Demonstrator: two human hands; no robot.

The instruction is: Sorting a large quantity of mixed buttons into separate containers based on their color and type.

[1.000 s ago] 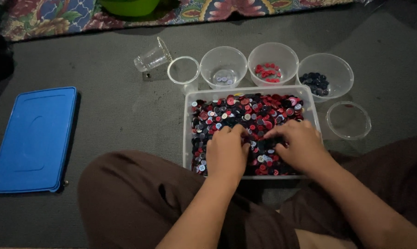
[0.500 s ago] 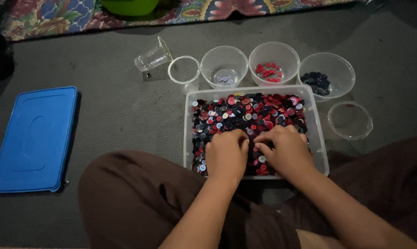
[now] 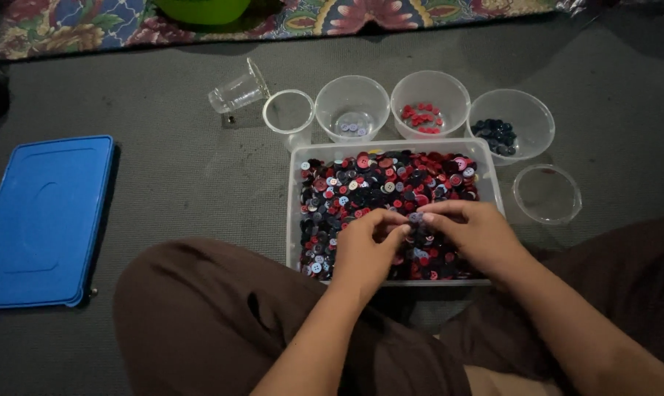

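Observation:
A clear rectangular tray [image 3: 294, 220] on the grey floor in front of my crossed legs is full of mixed red, dark blue and pale buttons [image 3: 380, 183]. Both my hands are over its near half. My left hand [image 3: 367, 249] is curled, its fingertips down on the buttons; what it holds is hidden. My right hand [image 3: 473, 235] reaches in from the right. Its fingertips pinch a small pale button [image 3: 415, 217] just where the two hands meet.
Behind the tray stand three clear bowls: one with pale buttons [image 3: 352, 110], one with red buttons [image 3: 429, 103], one with dark blue buttons [image 3: 510, 125]. A small upright cup [image 3: 288, 116], a tipped cup [image 3: 236, 92] and a shallow clear dish [image 3: 546, 193] lie nearby. A blue lid [image 3: 42, 220] lies at left.
My right hand has slid left from the tray's right side toward the middle, and both hands have lifted a little so their fingertips now meet.

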